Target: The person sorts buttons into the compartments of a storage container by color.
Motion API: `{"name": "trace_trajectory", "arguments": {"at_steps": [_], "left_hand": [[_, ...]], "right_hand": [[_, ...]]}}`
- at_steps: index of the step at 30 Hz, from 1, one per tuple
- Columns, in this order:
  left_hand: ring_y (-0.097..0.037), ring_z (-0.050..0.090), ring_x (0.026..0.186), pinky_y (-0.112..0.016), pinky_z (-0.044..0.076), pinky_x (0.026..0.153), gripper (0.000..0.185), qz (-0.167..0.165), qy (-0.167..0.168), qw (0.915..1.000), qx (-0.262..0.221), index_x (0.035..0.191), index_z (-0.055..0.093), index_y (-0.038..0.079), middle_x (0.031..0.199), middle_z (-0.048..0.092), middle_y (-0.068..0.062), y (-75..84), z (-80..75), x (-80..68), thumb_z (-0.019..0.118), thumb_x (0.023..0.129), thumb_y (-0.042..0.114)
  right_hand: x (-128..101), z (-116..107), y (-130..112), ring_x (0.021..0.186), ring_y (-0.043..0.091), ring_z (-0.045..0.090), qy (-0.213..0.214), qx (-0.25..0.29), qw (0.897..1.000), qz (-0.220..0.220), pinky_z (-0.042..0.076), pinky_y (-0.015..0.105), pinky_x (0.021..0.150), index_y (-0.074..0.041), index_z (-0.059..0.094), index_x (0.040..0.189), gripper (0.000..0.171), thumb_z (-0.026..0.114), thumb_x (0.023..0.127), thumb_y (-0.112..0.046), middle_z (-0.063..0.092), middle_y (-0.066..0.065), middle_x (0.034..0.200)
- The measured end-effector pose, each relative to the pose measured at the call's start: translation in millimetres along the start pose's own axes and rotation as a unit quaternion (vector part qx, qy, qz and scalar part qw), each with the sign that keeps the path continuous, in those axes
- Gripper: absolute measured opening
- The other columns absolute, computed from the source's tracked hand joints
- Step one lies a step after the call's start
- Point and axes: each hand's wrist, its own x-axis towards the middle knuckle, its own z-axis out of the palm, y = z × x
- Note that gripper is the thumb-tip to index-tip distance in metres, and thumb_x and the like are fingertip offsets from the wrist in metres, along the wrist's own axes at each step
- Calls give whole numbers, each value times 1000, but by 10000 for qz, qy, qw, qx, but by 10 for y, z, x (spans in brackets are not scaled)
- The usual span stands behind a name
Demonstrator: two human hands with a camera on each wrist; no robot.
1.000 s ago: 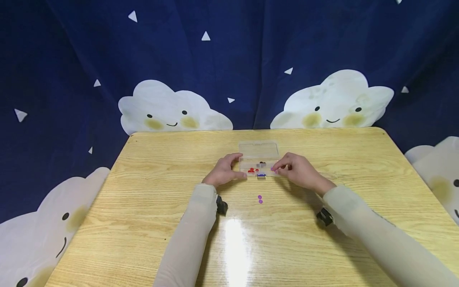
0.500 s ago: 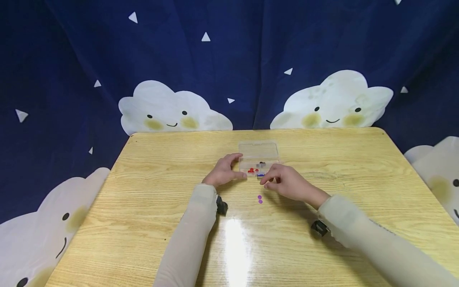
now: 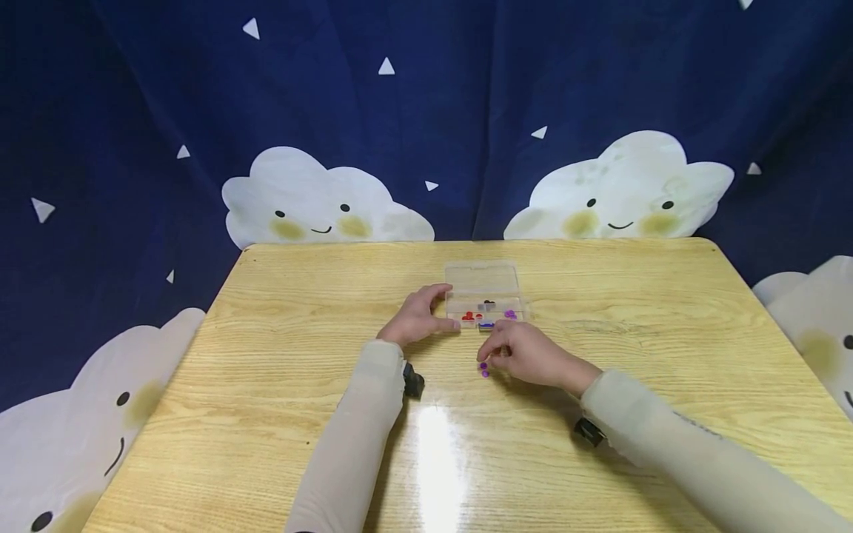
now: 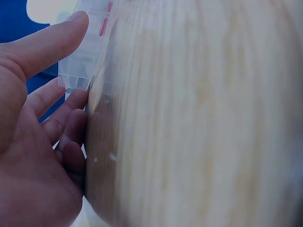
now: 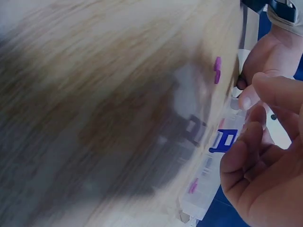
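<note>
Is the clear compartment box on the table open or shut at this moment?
Open. The clear box has its lid laid back flat on the table behind the tray, leaving the coloured pieces inside uncovered.

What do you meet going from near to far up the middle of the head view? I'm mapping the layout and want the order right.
Glare patch on the table → purple beads on the wood → clear plastic box with coloured beads inside → far table edge → blue curtain with clouds.
</note>
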Motion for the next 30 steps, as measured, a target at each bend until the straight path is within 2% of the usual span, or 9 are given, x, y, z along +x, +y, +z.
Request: {"name": "trace_trajectory", "arguments": {"at_steps": [8, 30], "left_hand": [[-26, 47, 122, -45, 42, 107, 79, -17, -18, 10000, 1, 152, 41, 21, 145, 49, -8, 7, -2, -9, 80, 84, 27], [-26, 47, 124, -44, 41, 108, 79, -36, 8, 10000, -44, 152, 41, 22, 147, 49, -8, 5, -7, -7, 80, 83, 27]], "right_hand": [[23, 71, 69, 80, 12, 54, -48, -144, 9999, -36, 45, 22, 69, -18, 80, 90, 15, 74, 85, -6, 66, -5, 87], [37, 138, 153, 77, 11, 53, -107, -67, 9999, 48, 43, 21, 67, -16, 80, 92, 17, 73, 84, -3, 66, -2, 86]]}}
